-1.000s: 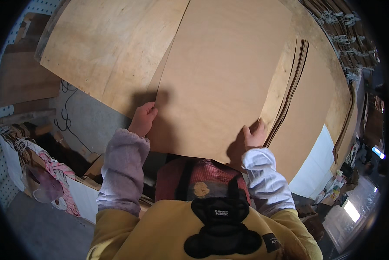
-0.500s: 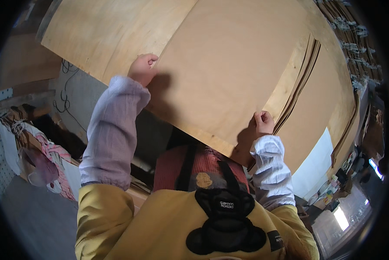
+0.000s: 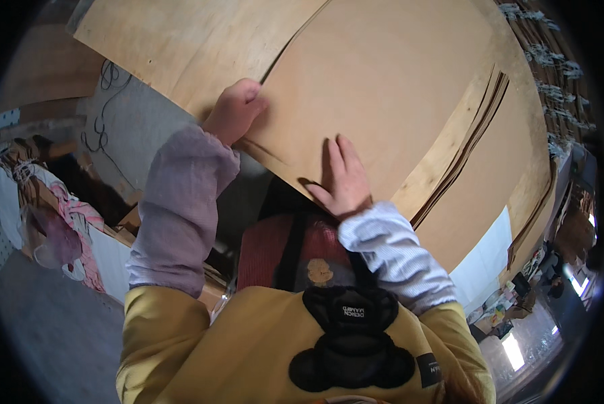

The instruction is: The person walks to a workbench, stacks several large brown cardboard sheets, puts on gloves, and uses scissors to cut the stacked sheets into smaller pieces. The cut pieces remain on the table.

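A large brown paper sheet (image 3: 376, 87) lies on a pale plywood table (image 3: 174, 54), its near edge close to my body. My left hand (image 3: 238, 111) is closed at the sheet's near left corner, thumb on top. Beside that hand the sheet's left edge stands slightly off the wood, with a dark gap under it. My right hand (image 3: 345, 178) rests flat on the sheet by the near edge, fingers stretched out and spread, holding nothing.
Right of a bare plywood strip stands a stack of brown sheets (image 3: 480, 222) with layered edges. A white sheet (image 3: 483, 259) sits at its near right. Tied bundles (image 3: 544, 60) line the far right. Black cable (image 3: 100, 128) and pink-striped cloth (image 3: 80, 215) are at left.
My right hand has let go of the sheet's right edge and moved left onto its surface, opening out flat. My left hand has shifted slightly right, and the sheet's left edge is now raised.
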The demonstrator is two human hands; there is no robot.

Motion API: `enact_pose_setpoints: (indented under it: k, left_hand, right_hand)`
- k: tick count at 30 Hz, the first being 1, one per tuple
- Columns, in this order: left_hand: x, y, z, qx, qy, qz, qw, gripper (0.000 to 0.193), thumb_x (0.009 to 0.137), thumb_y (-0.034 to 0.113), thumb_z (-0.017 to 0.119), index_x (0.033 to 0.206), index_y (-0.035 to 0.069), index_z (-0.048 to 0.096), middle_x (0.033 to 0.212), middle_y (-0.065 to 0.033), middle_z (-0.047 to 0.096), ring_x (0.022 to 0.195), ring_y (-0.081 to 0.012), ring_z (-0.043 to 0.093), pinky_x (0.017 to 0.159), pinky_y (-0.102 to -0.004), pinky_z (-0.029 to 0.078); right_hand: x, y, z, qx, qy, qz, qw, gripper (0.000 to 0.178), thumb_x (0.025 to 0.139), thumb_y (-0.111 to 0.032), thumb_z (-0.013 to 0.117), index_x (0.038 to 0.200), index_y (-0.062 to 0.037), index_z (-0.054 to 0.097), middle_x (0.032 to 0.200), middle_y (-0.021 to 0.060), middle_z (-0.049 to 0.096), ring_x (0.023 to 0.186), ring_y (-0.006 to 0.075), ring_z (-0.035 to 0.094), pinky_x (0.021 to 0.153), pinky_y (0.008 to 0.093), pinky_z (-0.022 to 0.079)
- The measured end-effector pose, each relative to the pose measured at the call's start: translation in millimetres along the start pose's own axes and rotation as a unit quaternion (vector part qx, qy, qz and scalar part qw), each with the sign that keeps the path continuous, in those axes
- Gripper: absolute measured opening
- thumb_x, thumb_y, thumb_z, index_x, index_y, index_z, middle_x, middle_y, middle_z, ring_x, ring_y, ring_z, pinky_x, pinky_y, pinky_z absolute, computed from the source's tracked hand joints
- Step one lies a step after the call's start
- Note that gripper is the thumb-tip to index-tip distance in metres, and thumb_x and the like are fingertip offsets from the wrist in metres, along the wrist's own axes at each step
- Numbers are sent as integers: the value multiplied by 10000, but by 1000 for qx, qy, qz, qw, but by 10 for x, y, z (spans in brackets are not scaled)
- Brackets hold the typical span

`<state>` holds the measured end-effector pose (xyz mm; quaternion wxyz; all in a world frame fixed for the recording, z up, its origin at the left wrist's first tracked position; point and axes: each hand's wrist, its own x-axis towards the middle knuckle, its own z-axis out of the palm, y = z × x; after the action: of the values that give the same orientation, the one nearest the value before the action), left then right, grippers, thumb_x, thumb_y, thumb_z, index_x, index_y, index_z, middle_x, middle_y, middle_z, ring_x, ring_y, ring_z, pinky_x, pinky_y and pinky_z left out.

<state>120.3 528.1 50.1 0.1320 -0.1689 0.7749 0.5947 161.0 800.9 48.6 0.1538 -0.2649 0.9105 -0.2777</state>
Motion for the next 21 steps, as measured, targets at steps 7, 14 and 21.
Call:
enact_pose_setpoints:
  k: [7,14,21]
  left_hand:
    - [139,255,13,-211,24,-43,976,205,901,189,556,976,0,581,814,-20,586,691,-56,522,631,-208,442]
    - [-87,-605,150,186,106,-34,976,371,823,189,618,1101,-55,586,955,-184,640,920,-242,605,837,-306,470]
    - [-132,-409,71,-99,115,-111,982,255,889,80,570,1114,-36,602,847,-51,643,739,-115,605,686,-247,505]
  right_hand:
    - [450,71,69,79,101,105,986,329,797,-196,685,1014,47,635,830,182,670,799,333,655,749,393,517]
    - [406,415,-264,294,26,291,910,239,897,-195,639,907,43,658,735,51,648,657,108,561,585,281,458]
    - [370,372,-53,426,96,280,855,222,893,-191,647,920,27,671,748,37,652,677,94,563,619,283,470]
